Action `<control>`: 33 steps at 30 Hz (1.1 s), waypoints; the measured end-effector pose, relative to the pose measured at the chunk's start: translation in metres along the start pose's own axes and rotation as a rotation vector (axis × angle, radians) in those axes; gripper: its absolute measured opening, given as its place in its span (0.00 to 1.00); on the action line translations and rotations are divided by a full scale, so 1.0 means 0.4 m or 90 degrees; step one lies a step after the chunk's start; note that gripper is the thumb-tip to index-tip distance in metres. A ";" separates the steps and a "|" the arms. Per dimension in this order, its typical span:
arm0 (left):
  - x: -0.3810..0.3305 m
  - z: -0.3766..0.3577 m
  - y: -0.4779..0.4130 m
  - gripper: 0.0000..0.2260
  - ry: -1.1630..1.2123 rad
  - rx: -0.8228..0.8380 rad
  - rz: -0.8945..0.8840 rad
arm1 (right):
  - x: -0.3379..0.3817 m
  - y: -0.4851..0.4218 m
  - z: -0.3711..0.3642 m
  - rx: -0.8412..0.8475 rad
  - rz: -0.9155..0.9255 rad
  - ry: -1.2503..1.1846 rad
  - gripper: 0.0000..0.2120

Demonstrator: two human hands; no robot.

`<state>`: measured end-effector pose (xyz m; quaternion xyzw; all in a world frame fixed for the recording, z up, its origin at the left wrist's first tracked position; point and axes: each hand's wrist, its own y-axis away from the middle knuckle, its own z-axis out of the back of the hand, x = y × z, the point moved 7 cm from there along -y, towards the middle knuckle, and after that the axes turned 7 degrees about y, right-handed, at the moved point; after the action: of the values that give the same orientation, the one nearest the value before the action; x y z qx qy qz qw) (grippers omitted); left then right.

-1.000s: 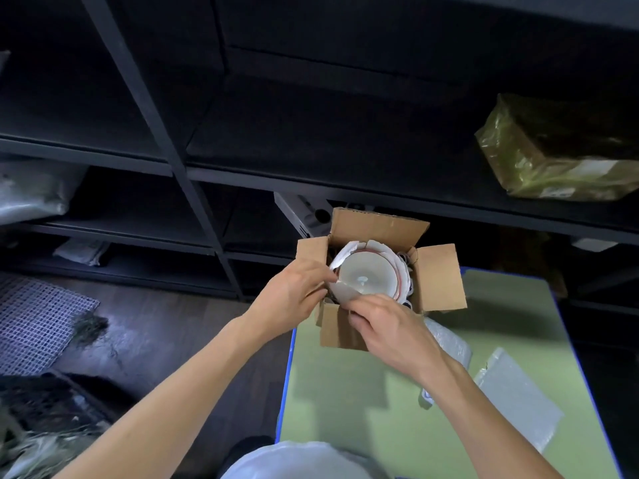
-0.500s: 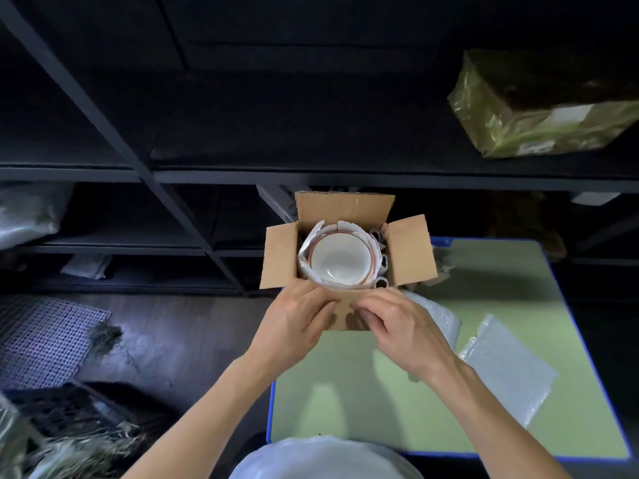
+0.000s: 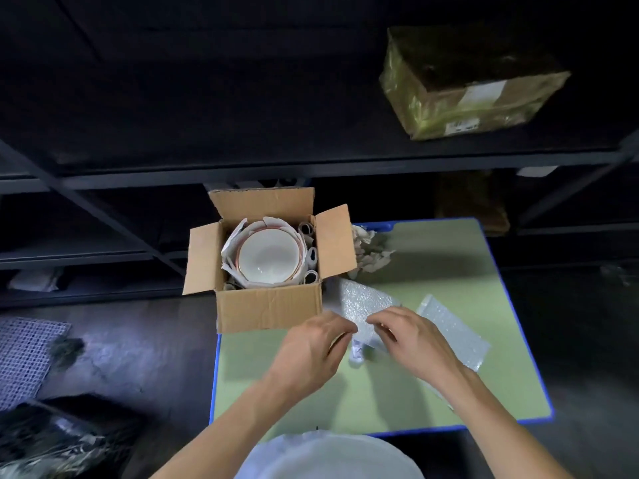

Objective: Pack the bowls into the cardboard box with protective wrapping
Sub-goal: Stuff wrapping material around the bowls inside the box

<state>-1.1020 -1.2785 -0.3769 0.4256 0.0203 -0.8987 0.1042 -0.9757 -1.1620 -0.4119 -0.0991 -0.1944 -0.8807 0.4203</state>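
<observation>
Left hand (image 3: 311,344): forearm reaching forward over the near-left part of the green table (image 3: 432,392), back of hand up, fingers curled, thumb and fingertips closing on the near edge of a bubble wrap sheet (image 3: 363,302). Right hand (image 3: 411,337): just beside the left, knuckles up, fingers bent under, thumb and forefinger pinching the same edge; grip blurred but grasping. Sheet: lying just right of the cardboard box (image 3: 269,309), far end by the box's right flap. Second bubble wrap sheet (image 3: 453,326): flat on the table, partly under the right wrist. Box: at the far-left corner of the table, flaps open. Bowl (image 3: 268,255): white with a reddish rim, upright inside the box, ringed by white paper wrapping (image 3: 231,243); small paper rolls (image 3: 311,254) wedged between bowl and right wall. Crumpled paper (image 3: 370,254): on the table beyond the right flap. Yellow-wrapped parcel (image 3: 466,84): on the dark shelf (image 3: 242,167) above. Change from half a second ago: both hands then at the box's near wall, now off the box and shifted right onto the sheet; bowl and wrapping in the same place.
</observation>
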 end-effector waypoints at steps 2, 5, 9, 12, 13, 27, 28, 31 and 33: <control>0.006 -0.044 -0.010 0.13 -0.022 0.027 0.023 | -0.050 -0.014 -0.019 0.027 -0.020 -0.005 0.14; 0.021 -0.099 -0.020 0.19 -0.062 0.077 0.067 | -0.095 -0.056 -0.037 0.044 -0.032 -0.006 0.17; 0.045 -0.144 -0.040 0.23 -0.102 0.118 0.124 | -0.109 -0.127 -0.055 0.078 -0.042 -0.006 0.33; 0.071 -0.164 -0.049 0.26 -0.152 0.139 0.202 | -0.100 -0.163 -0.068 0.088 -0.049 -0.015 0.38; 0.079 -0.169 -0.048 0.27 -0.169 0.143 0.224 | -0.098 -0.167 -0.074 0.084 -0.051 -0.022 0.37; -0.028 -0.151 -0.094 0.44 -0.038 -0.015 0.143 | -0.133 -0.025 0.065 0.122 -0.032 -0.381 0.08; -0.047 -0.148 -0.105 0.45 -0.049 -0.016 0.114 | -0.128 -0.012 0.073 0.126 -0.031 -0.395 0.07; -0.084 -0.144 -0.126 0.42 -0.080 -0.007 0.077 | -0.111 0.015 0.087 0.120 -0.022 -0.450 0.05; -0.094 -0.142 -0.128 0.34 -0.064 0.004 0.066 | -0.097 0.024 0.093 0.110 -0.011 -0.487 0.04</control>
<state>-1.0462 -1.2149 -0.3868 0.3805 -0.0097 -0.9124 0.1507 -0.9435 -1.1246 -0.3888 -0.3827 -0.4116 -0.7640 0.3171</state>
